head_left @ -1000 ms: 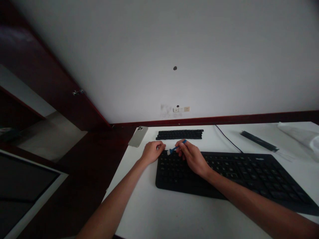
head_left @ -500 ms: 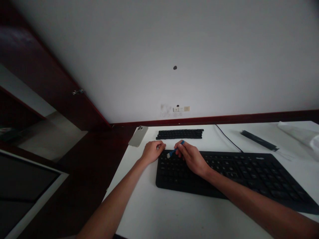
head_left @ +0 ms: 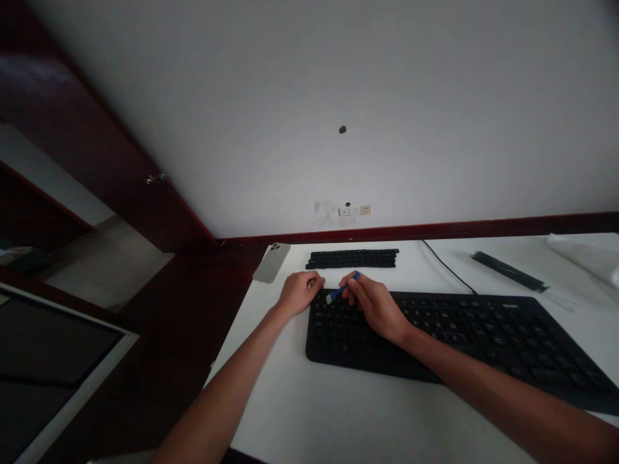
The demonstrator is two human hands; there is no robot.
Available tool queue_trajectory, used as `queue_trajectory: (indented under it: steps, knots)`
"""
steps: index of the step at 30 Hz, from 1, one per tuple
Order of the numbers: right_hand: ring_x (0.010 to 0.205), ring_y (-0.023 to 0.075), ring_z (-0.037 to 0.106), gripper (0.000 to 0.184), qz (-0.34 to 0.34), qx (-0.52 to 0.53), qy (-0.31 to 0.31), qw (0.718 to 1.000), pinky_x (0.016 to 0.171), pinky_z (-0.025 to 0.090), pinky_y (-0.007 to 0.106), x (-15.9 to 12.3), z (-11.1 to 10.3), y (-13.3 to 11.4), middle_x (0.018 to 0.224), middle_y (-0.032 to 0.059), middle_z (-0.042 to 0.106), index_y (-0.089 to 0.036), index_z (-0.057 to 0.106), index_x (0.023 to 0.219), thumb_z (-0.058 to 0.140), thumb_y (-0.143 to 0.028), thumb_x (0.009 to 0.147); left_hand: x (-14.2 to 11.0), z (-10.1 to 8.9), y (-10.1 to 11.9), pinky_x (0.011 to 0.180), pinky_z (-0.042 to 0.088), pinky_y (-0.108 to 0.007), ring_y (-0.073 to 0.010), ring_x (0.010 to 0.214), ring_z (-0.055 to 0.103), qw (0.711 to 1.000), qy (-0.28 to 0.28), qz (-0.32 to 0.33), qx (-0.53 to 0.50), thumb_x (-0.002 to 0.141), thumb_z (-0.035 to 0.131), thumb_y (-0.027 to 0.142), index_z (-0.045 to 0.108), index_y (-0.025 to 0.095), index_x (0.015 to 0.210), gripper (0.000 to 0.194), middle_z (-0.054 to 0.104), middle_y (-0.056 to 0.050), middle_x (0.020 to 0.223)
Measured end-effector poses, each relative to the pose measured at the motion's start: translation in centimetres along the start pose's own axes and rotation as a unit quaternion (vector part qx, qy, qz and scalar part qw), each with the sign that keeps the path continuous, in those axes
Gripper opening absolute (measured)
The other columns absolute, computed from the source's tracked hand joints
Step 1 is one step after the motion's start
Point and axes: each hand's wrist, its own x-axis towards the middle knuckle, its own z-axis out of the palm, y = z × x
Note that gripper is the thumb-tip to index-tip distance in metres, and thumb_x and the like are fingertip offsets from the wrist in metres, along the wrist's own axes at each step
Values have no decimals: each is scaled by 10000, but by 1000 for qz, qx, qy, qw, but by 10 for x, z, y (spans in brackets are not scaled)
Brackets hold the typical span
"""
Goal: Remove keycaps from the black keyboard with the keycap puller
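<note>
A black keyboard (head_left: 367,357) lies across the white table, partly covered by my right hand and forearm. In my right hand (head_left: 374,303) is a small blue brush (head_left: 336,295), gripped between thumb and fingers. Its pale bristles point down and left at the keys near the keyboard's back left corner. My left hand (head_left: 298,291) is closed, its fingers curled against that same corner; the fingertips are partly hidden. Just behind both hands lie several rows of black keycaps (head_left: 352,259), set close together on the table.
A phone (head_left: 271,263) lies face down at the table's back left. The keyboard's cable (head_left: 447,265) runs to the back edge. Farther right are a dark flat strip (head_left: 509,270) and a crumpled white sheet (head_left: 587,254). A wall with sockets (head_left: 354,211) stands behind the white table (head_left: 309,412).
The brush tip has shifted slightly up from the keys, and my right hand has barely moved. My left hand stays at the corner. The whole view has shifted a little.
</note>
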Motion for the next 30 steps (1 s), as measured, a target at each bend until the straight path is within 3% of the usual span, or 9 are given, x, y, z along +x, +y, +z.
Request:
queue_trajectory:
  steps: [25, 30]
  knots:
    - [670, 159, 601, 343, -12, -5, 10, 1000, 625, 467, 292, 0, -1, 0, 816, 26, 674, -214, 623, 1057, 378, -453, 1073, 1, 2, -3, 649, 349, -261, -157, 683, 591, 1000, 3, 4, -8, 982, 526, 449, 712, 204, 784, 366, 689, -8, 735]
    - [668, 160, 613, 300, 4, -17, -13, 1000, 622, 466, 288, 1, -1, 0, 822, 21, 691, -220, 629, 1045, 421, -435, 1057, 1, 2, -4, 642, 345, -258, -157, 683, 592, 1000, 4, 3, -9, 982, 527, 447, 708, 203, 777, 366, 692, -10, 733]
